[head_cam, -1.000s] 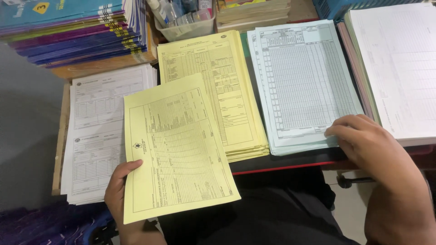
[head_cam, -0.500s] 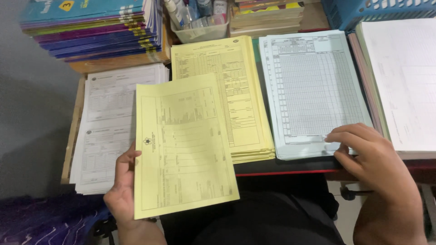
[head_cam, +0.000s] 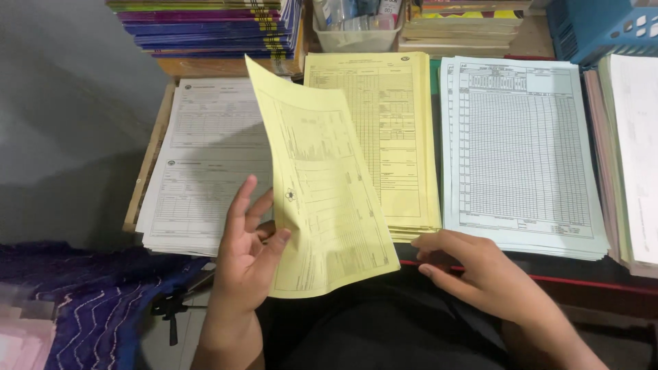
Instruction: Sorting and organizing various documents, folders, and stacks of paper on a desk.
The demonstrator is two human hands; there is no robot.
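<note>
The left hand [head_cam: 245,257] has a loose yellow sheet [head_cam: 322,185] pinched by its lower edge, tilted up over the bench [head_cam: 548,279] (thumb in front, fingers behind). The right hand [head_cam: 480,274] holds nothing, fingers loosely curled at the bench edge just below the yellow stack [head_cam: 384,130] and pale blue stack [head_cam: 521,151].

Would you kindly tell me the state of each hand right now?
Left hand: holding the loose yellow printed paper form.
Right hand: open, holding nothing.

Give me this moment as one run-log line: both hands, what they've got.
left hand: holds loose yellow form, tilted up | right hand: empty, at desk edge below yellow stack | pale blue stack: untouched
</note>
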